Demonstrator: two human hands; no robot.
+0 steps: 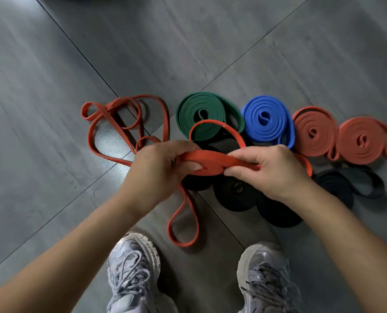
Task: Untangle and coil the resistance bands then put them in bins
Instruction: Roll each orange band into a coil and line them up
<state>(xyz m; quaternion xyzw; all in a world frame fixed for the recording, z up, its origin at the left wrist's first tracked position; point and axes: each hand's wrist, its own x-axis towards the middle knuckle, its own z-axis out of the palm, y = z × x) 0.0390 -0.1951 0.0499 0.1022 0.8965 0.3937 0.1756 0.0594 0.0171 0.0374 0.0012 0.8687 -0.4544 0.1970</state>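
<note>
Head view: both hands busy on a red band (210,162). Left hand (163,168) and right hand (269,170) curled round a flat, half-wound coil, thumbs and fingers pinching the smooth rubbery strip held between them. Arching up beyond the right hand, one loop of the same strip. Hanging below the left hand, a long narrow loop reaching down toward the grey laced shoes (133,263).

Beyond and outward of the left hand, loose red loops (142,96) sprawled on the grey tiled floor (52,86); unclear whether part of the held band. Just beyond the hands, a green coil (188,114), wide, flat and spiral-wound, with a blue coil (253,114) touching beside it. Beyond and outward of the right hand, a first salmon coil (314,123) and a second salmon coil (364,154), edges touching. Under and below the hands, black coils (237,199) lying flat, partly hidden. Outward of the right wrist, a dark navy coil (337,188).
</note>
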